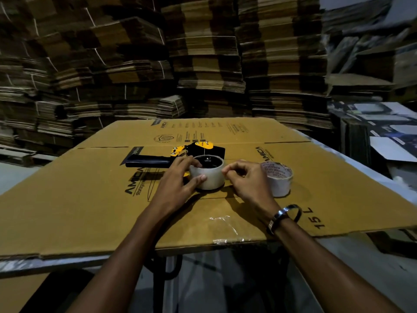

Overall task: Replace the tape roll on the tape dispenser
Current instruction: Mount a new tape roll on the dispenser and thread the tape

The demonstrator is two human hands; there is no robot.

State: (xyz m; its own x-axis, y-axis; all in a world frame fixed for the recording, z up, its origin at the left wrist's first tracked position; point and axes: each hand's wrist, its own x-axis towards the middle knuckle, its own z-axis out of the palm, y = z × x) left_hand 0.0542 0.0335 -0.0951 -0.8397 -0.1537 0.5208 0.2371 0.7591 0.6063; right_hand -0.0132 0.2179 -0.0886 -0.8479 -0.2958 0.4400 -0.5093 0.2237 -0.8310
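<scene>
near the middle of the cardboard sheet (79, 190), the left hand (178, 179) holds the tape roll (208, 175) steady on the tape dispenser (180, 154), so the right hand (246, 179), fingers pinched narrow at its side, probably can find the tape end.

Both hands reach forward, left hand (178, 177) curled in a grip, right hand (244, 177) pinching its fingertips.

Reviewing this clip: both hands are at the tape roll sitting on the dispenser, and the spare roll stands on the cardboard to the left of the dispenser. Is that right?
Not quite. The head view shows the spare roll on the cardboard to the right of the dispenser, just beyond the right hand. The rest holds: the left hand and the right hand are both at the tape roll on the dispenser.
</scene>
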